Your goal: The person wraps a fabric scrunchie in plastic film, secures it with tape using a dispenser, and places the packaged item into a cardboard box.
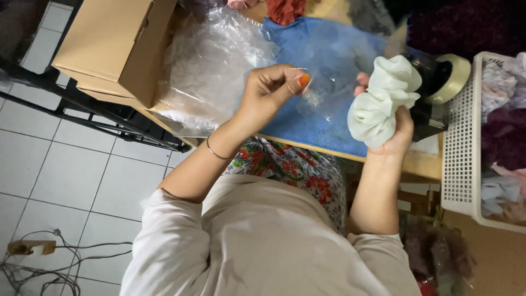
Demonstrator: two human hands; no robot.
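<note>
My right hand (pixel 397 131) grips a bunched pale mint-green cloth (pixel 383 98), held upright over the table's near edge. My left hand (pixel 271 90) pinches the edge of a small clear plastic bag (pixel 323 82) between thumb and fingers; the bag hangs between the two hands above a blue towel (pixel 323 123) spread on the wooden table (pixel 422 163). A thin bangle circles my left wrist. The bag's lower part is hard to make out against the towel.
A brown cardboard box (pixel 109 44) sits at the table's left end, with crumpled clear plastic sheeting (pixel 208 66) beside it. A tape dispenser with a roll (pixel 444 82) stands at the right, then a white basket of fabrics (pixel 493 137). Tiled floor with cables lies left.
</note>
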